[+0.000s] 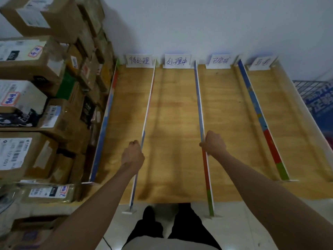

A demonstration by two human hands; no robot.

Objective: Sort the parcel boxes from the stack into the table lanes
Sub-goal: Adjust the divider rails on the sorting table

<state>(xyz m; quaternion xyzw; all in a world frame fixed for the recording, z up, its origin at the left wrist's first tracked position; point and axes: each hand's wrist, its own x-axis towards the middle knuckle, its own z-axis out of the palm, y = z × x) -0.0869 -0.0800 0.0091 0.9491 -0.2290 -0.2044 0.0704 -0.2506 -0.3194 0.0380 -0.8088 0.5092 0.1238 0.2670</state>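
While both hands, left (133, 156) and right (214, 144), grip lane dividers (198, 98), the wooden table (173, 123) between lies bare.

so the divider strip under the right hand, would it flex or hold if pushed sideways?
Probably flexes: the divider strip looks thin and tall, standing on edge. It likely slides or tips easily, since only a small foot shows at its near end, overhanging the table. Seems light; the right hand grips it alone.
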